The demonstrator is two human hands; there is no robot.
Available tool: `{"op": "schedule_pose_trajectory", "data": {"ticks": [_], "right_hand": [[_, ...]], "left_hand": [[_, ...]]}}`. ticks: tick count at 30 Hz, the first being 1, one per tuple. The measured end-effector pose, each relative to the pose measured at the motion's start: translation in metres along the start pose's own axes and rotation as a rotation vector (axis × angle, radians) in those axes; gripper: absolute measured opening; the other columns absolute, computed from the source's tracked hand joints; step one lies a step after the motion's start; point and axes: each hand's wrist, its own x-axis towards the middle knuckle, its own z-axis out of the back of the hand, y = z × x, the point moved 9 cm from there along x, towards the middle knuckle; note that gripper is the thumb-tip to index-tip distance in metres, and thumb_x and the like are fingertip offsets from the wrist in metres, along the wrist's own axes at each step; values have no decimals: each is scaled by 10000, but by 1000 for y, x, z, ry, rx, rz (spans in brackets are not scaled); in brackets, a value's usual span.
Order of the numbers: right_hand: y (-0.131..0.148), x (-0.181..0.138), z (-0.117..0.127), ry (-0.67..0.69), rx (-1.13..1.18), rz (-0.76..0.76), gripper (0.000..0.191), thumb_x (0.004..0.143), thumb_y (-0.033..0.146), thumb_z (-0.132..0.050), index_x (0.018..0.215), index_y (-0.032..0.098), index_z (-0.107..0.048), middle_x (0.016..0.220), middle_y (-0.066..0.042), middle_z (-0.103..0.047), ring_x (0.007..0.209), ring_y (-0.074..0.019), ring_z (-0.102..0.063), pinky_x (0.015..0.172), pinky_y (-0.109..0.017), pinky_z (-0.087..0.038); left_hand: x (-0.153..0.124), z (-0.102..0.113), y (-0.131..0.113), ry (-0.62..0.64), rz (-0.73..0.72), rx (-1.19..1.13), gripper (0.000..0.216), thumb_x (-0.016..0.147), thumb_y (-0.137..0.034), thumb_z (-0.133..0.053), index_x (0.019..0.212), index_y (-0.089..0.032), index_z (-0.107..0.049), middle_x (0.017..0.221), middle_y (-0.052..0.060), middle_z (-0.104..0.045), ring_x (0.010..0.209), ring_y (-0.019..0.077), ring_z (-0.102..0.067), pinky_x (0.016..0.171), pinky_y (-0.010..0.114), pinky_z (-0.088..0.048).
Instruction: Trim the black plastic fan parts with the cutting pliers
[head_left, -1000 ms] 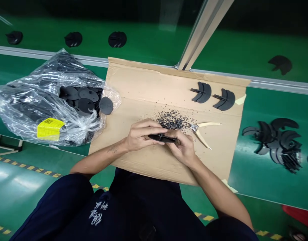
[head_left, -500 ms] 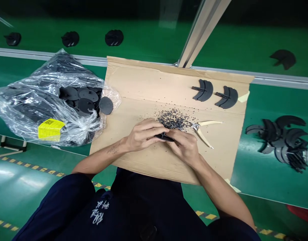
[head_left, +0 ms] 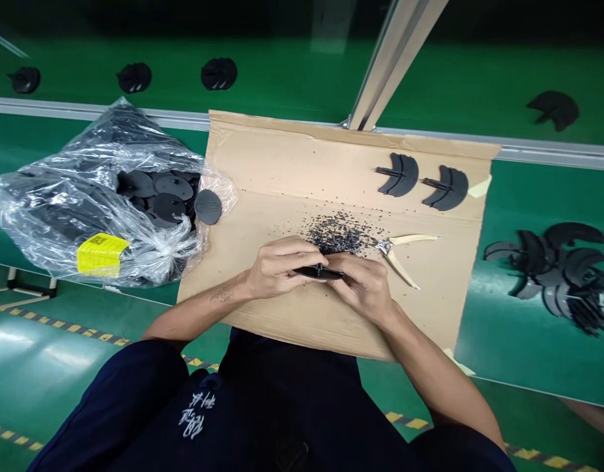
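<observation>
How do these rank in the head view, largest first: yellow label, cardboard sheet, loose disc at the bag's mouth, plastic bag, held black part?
1. Cardboard sheet
2. Plastic bag
3. Yellow label
4. Loose disc
Unsure, so unranked: held black part, seen nearly edge-on and partly hidden.

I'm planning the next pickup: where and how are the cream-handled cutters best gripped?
Likely around both handles, from the right, with the nearer right hand: the cutters lie on the cardboard, handles splayed rightward, metal head pointing left at the scattered black bits.
</observation>
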Motion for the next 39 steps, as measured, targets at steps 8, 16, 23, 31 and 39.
{"op": "schedule_pose_trajectory", "data": {"ticks": [8,16,23,31,39], "right_hand": [[0,0,1,-6,28,-13,65,983,176,-617,966,174,-679,979,-104,-769,848,-172,-754,702,-244,-602],[-2,-1,2,4,-12,-36,98,989,192,-603,938,170,-683,949,-102,-768,789,-163,-744,664,-241,-598],[1,0,0,4,52,-8,73,982,185,-619,959,164,-685,933,-92,-761,791,-157,-735,688,-234,-585],[-4,2,1,-32,185,-67,114,973,257,-667,927,157,-698,843,-47,-734,694,-117,-677,642,-214,-540],[-7,6,3,-24,260,-149,257,954,402,-692,990,149,-708,923,-84,-735,806,-146,-688,752,-271,-567]], "left_hand": [[-1,2,-1,-29,16,-22,193,900,-221,-735,1079,-149,-740,909,83,-761,841,137,-714,768,252,-592],[-2,1,-4,-49,-18,-23,229,949,-213,-669,1169,-174,-721,950,86,-764,853,137,-717,780,262,-590],[-2,1,-3,-48,20,-17,210,859,-180,-774,1066,-163,-746,886,64,-755,799,124,-697,744,233,-569],[2,-5,12,67,221,-362,629,1028,-596,-313,1136,-180,-773,996,136,-746,925,185,-692,822,348,-581],[-3,-9,33,65,386,-563,207,879,-366,-760,884,-165,-807,800,81,-749,731,133,-688,669,231,-548]]}}
